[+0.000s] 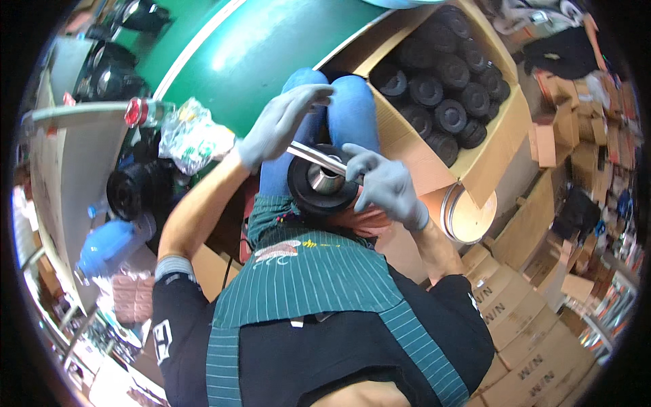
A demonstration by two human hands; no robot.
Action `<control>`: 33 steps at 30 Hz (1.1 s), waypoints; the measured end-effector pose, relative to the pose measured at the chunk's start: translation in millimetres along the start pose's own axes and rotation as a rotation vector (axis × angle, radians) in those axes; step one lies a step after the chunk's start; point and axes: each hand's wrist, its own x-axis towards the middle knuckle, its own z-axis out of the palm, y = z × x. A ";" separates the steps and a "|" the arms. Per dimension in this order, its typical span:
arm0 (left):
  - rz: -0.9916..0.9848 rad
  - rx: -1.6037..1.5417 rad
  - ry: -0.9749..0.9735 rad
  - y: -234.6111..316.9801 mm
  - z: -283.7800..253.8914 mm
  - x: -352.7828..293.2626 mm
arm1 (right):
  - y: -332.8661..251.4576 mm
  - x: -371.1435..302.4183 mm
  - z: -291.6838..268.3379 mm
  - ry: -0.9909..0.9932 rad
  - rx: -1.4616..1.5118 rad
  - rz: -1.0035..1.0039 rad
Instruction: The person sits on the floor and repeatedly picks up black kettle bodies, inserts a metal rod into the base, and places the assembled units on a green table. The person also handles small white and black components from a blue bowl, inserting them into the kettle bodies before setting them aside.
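My left hand (277, 127), in a grey glove, has its fingers stretched out together beside the left end of a shiny metal rod (313, 155). My gloved right hand (392, 186) grips the rod's other end with curled fingers. Slanting down to the right, the rod passes over a silver metal sleeve (325, 181), which stands in the middle of a thick black round part (304, 192). This part rests at my lap, between my blue-clad legs (352, 108) and my green striped apron (305, 271).
At the right, an open cardboard box (498, 159) holds several black round parts (451, 115). A round tub (471, 217) stands beneath its near corner. Left are a plastic bottle (148, 112), a crumpled plastic bag (193, 139) and a green surface (234, 61). Stacked cartons (529, 332) lie lower right.
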 end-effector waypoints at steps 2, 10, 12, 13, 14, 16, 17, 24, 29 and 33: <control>-0.015 -0.043 -0.168 -14.1 0.5 22.1 | -10.2 7.4 13.5 -0.208 -0.323 -0.207; 0.561 0.150 -0.291 -55.3 29.8 87.5 | -22.9 28.4 36.1 -0.667 -0.581 -0.179; 0.427 0.090 -0.395 -48.1 34.3 96.9 | -23.7 32.4 44.5 -0.727 -0.517 -0.163; 0.264 -0.011 -0.515 -43.8 31.2 95.6 | -23.2 37.4 48.2 -0.747 -0.546 -0.144; 0.332 0.008 -0.467 -51.8 36.6 95.5 | -23.1 44.3 50.5 -0.785 -0.576 -0.140; 0.304 -0.115 -0.487 -48.8 60.8 101.1 | -19.9 55.2 75.0 -0.884 -0.561 -0.129; 0.220 -0.247 -0.545 -39.5 72.2 106.8 | -24.1 65.3 82.4 -0.985 -0.634 -0.095; 0.265 -0.201 -0.669 -17.0 93.2 107.9 | -6.9 101.9 112.0 -0.904 -0.499 -0.139; 0.317 0.183 -0.401 -21.0 49.3 109.5 | -15.1 88.6 81.8 -0.568 -0.443 -0.230; 0.356 0.058 -0.370 15.2 20.0 97.5 | -9.2 82.3 64.7 -0.213 -0.048 -0.184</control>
